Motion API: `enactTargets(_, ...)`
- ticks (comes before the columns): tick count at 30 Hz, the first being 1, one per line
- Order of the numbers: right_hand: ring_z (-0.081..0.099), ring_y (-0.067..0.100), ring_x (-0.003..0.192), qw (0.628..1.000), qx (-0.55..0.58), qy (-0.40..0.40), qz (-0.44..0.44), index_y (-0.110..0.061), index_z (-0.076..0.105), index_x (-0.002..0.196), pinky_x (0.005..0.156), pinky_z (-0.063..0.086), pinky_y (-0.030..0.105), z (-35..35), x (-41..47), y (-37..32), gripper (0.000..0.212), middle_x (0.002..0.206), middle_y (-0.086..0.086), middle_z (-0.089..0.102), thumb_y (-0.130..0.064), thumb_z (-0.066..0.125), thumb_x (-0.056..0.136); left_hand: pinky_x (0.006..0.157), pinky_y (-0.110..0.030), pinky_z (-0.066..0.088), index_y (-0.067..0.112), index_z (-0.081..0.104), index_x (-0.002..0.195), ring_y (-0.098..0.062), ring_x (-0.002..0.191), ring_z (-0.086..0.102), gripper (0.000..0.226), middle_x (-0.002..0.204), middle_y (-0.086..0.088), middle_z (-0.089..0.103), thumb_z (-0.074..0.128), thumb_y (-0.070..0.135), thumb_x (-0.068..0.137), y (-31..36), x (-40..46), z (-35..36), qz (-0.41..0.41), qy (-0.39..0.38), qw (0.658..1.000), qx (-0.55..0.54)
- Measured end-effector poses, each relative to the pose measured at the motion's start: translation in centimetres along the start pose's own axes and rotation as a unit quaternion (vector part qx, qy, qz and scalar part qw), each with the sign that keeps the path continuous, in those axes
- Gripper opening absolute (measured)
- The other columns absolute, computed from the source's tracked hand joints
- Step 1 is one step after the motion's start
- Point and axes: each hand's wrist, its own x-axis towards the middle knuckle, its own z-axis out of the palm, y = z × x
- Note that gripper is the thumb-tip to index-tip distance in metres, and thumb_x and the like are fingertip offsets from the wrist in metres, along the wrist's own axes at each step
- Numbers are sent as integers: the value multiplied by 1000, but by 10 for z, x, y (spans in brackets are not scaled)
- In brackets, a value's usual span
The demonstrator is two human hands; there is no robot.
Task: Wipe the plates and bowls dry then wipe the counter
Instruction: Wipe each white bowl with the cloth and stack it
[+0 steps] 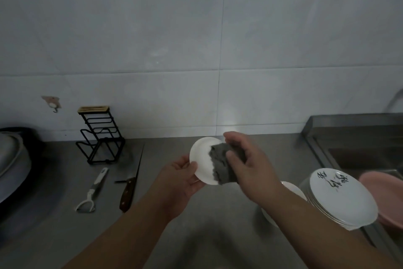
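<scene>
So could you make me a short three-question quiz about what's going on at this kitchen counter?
1. True or false: the right hand presses a grey cloth against the small white dish.
2. Which hand holds the dish? A) left hand B) right
3. What lies on the counter between the peeler and the hands?

Key: 1 true; 2 A; 3 a knife with a wooden handle.
</scene>
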Motion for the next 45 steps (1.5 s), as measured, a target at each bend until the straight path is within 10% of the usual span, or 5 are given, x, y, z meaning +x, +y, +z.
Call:
enactTargets(7, 33, 7, 145, 975, -213, -41, -48, -27, 31, 159, 124, 26, 38, 5, -14, 8, 54, 154, -10, 43, -42, 28, 107, 99, -52, 55, 9, 63, 128, -33, 113, 70, 29, 124, -13, 72, 50, 2, 103, -3, -7, 5, 17, -34, 996, 80)
enactTargets(18, 69, 5, 95, 980, 75, 71, 172, -36, 64, 107, 86, 59, 32, 14, -10, -1, 23, 96, -16, 73, -45, 42, 107, 101, -51, 54, 14, 59, 129, -30, 113, 70, 34, 119, -10, 74, 56, -2, 100, -14, -8, 15, 114, -73, 963, 235)
enactTargets(28, 48, -4, 136, 989, 70, -16, 130, -48, 40, 153, 116, 44, 36, -2, -14, 17, 57, 147, -28, 51, -64, 45, 98, 98, -60, 53, 22, 62, 132, -34, 118, 67, 36, 130, -10, 68, 59, 27, 97, -12, -1, 21, 63, -99, 981, 155)
enactTargets(34, 57, -1, 127, 985, 89, 8, 145, -59, 48, 129, 108, 51, 37, 0, -19, 15, 29, 131, -29, 60, -53, 46, 101, 112, -55, 43, 16, 54, 143, -33, 127, 61, 56, 136, -10, 65, 69, 30, 91, -21, -1, 22, 64, -120, 974, 179)
enactTargets(45, 40, -13, 133, 999, -45, -4, 27, -38, 40, 154, 108, 30, 5, -12, -14, 24, 54, 146, -21, 47, -54, 46, 103, 89, -51, 59, 12, 66, 115, -32, 105, 71, 20, 115, -13, 74, 52, 8, 102, -11, 10, 30, 59, -62, 990, 113)
